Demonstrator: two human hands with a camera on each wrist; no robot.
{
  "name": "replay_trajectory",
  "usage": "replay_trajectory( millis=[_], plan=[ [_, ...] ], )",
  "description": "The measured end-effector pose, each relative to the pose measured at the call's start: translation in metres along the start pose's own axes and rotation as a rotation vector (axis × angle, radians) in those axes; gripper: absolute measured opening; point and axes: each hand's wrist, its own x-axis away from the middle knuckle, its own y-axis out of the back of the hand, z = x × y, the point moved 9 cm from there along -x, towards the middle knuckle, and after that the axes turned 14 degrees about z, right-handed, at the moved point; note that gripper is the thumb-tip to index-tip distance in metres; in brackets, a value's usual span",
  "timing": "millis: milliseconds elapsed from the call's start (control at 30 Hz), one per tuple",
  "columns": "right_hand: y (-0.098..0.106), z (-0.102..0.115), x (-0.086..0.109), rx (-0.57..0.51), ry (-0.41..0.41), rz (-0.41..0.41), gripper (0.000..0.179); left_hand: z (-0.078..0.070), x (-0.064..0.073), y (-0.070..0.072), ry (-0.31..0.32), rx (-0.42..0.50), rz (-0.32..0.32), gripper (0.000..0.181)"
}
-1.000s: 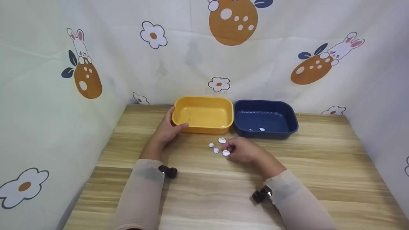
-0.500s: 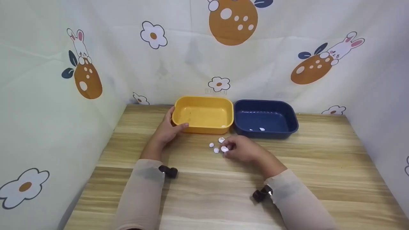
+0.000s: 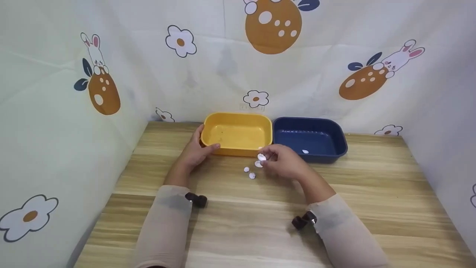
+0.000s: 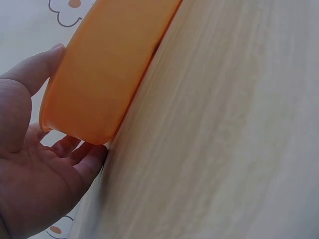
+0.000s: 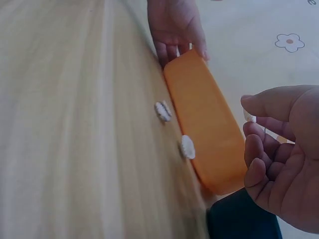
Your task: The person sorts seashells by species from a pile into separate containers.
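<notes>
White shell (image 3: 261,157) raised by right hand (image 3: 284,162) | faint wall marks (image 3: 252,107), perhaps lettering

Beige sleeves (image 3: 163,223), black wrist cameras (image 3: 200,201)

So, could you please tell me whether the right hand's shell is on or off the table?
Off: the right wrist view shows the shell pinched in the right hand, apart from the table.

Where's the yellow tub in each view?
Head: yellow tub near centre, left of the navy tub.
Left wrist: yellow tub upper left, looking orange.
Right wrist: yellow tub right of centre, looking orange.
Shared landmark: left hand holding one end, in all three.
</notes>
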Motion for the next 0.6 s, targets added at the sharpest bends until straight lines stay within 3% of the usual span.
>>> replay_trajectory(
  millis=[200,400,600],
  plan=[
    [0.010,0.013,-0.017,0.020,-0.007,-0.002,0.030,0.002,-0.001,0.000,0.014,-0.003,0.000,0.128],
    [0.019,0.024,-0.038,0.070,-0.017,-0.005,0.031,0.004,-0.003,0.001,0.032,0.001,-0.005,0.117],
    [0.028,0.033,-0.061,0.086,-0.026,-0.021,0.033,-0.001,-0.001,-0.001,-0.007,0.015,0.004,0.114]
  ],
)
